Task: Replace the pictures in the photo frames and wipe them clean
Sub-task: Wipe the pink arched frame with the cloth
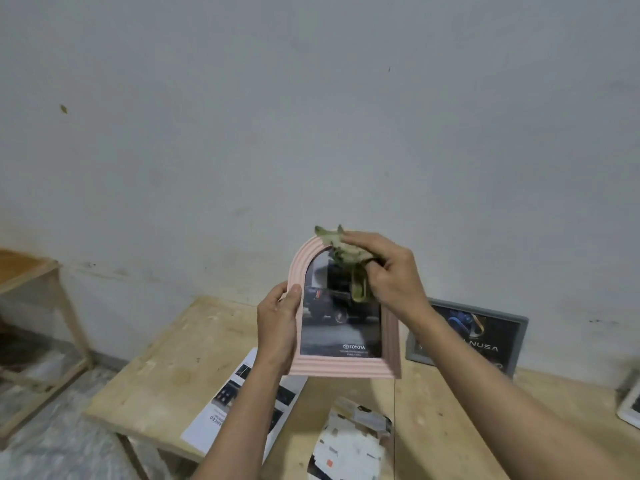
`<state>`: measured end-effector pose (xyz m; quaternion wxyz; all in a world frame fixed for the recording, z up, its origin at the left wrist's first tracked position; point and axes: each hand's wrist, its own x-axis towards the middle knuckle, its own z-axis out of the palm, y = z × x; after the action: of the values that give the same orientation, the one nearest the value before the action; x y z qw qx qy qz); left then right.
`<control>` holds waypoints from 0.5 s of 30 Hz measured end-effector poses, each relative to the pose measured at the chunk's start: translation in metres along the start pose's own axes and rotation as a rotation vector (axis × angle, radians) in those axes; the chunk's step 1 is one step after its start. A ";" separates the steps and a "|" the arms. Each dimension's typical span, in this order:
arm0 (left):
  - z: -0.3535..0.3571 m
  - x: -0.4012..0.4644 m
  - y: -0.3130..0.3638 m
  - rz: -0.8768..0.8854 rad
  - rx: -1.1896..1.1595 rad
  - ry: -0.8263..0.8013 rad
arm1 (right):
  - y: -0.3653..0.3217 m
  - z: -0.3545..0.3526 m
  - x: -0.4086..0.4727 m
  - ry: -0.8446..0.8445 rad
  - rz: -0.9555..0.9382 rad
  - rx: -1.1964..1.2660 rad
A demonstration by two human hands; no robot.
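A pink arched photo frame (390, 344) is held upright above the table, with a dark truck picture (341, 327) inside it. My left hand (278, 322) grips the frame's left edge, thumb on the front. My right hand (388, 271) holds a crumpled green cloth (341, 252) and presses it against the frame's upper right part. A grey rectangular frame (519, 327) with a dark picture leans against the wall at the right.
The wooden table (166, 379) carries a printed brochure (225, 407) at its left, a heap of cut paper scraps (349, 441) at the front and a white frame (632, 407) at the right edge. A wooden stand (38, 282) is at far left.
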<state>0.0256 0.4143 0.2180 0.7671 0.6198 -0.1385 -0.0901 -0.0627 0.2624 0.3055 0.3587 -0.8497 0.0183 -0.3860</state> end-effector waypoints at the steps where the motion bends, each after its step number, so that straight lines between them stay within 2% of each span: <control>1: 0.006 -0.002 0.000 0.011 -0.002 -0.026 | 0.006 -0.003 0.014 0.037 -0.026 -0.070; 2: 0.011 -0.004 0.000 0.021 -0.027 -0.035 | 0.012 0.000 0.021 0.021 -0.064 -0.148; 4: 0.021 -0.005 0.001 0.024 -0.094 -0.009 | 0.023 0.016 0.013 -0.118 -0.172 -0.239; 6: 0.023 0.001 -0.001 -0.018 -0.176 0.074 | 0.031 0.041 -0.023 -0.260 -0.173 -0.233; 8: 0.017 0.008 -0.006 -0.074 -0.217 0.154 | 0.037 0.055 -0.059 -0.386 -0.096 -0.162; 10: 0.008 0.013 -0.016 -0.071 -0.114 0.221 | 0.042 0.059 -0.082 -0.530 0.006 -0.074; 12: 0.007 0.014 -0.032 -0.059 -0.026 0.242 | 0.047 0.051 -0.089 -0.631 0.214 0.005; 14: 0.013 0.012 -0.041 -0.071 -0.006 0.234 | 0.052 0.035 -0.074 -0.597 0.381 0.059; 15: 0.018 0.013 -0.044 -0.080 -0.009 0.225 | 0.057 0.026 -0.058 -0.501 0.386 0.038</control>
<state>0.0339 0.3839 0.1796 0.7765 0.6275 -0.0262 -0.0511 -0.0722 0.2535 0.2209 0.4346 -0.8923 0.0831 -0.0900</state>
